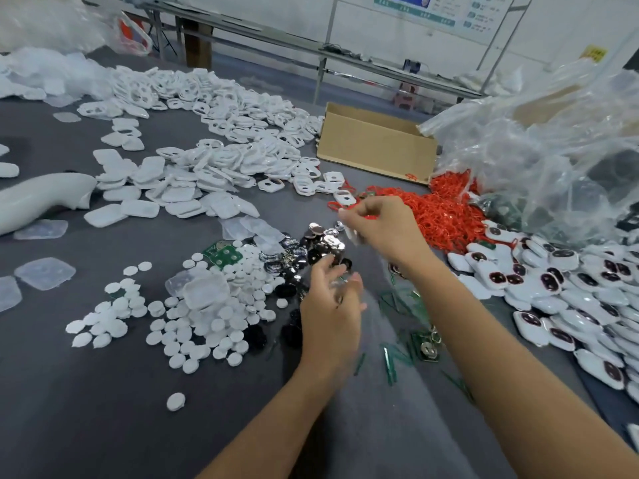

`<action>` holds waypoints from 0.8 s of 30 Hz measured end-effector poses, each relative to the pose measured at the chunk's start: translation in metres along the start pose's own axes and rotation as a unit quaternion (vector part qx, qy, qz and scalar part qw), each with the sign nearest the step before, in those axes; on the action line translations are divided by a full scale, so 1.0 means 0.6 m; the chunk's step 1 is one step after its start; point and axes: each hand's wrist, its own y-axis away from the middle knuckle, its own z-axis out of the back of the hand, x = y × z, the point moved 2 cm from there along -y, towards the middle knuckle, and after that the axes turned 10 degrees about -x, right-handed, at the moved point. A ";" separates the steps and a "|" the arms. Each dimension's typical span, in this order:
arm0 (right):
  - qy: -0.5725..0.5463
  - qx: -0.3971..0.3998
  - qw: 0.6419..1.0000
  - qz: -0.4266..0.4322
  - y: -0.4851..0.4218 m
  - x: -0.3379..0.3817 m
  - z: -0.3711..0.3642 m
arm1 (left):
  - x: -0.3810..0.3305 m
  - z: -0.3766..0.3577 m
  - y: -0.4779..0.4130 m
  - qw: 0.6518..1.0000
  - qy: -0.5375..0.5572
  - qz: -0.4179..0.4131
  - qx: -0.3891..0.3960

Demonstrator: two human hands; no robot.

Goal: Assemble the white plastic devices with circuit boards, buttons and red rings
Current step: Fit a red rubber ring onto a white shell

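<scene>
White plastic shell (352,234), smooth, between right fingers (363,211).

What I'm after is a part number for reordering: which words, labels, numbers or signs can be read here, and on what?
No text here can be read in full.
wall poster: blue and green print, too blurred.
yellow sign: dark marks, too blurred.
cardboard box: red stamp near its lower corner, too small.
green circuit board: white marks, too small.
</scene>
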 end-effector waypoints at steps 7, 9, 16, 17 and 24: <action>-0.051 -0.075 0.993 -0.069 0.158 -0.044 0.026 | 0.000 -0.003 0.015 0.985 -0.137 -0.076 0.067; -0.050 -0.082 0.994 -0.047 0.168 -0.044 0.024 | 0.003 -0.001 0.014 0.982 -0.164 -0.084 0.047; 0.056 -0.153 0.986 -0.017 0.083 -0.104 0.049 | 0.002 -0.003 0.011 0.998 -0.032 0.016 0.056; 0.099 -0.131 0.986 -0.028 0.055 -0.125 0.049 | 0.003 -0.004 0.011 0.998 -0.027 0.017 0.055; 0.245 0.095 0.961 -0.081 -0.116 -0.219 0.000 | 0.002 -0.002 0.009 0.999 -0.007 0.019 0.045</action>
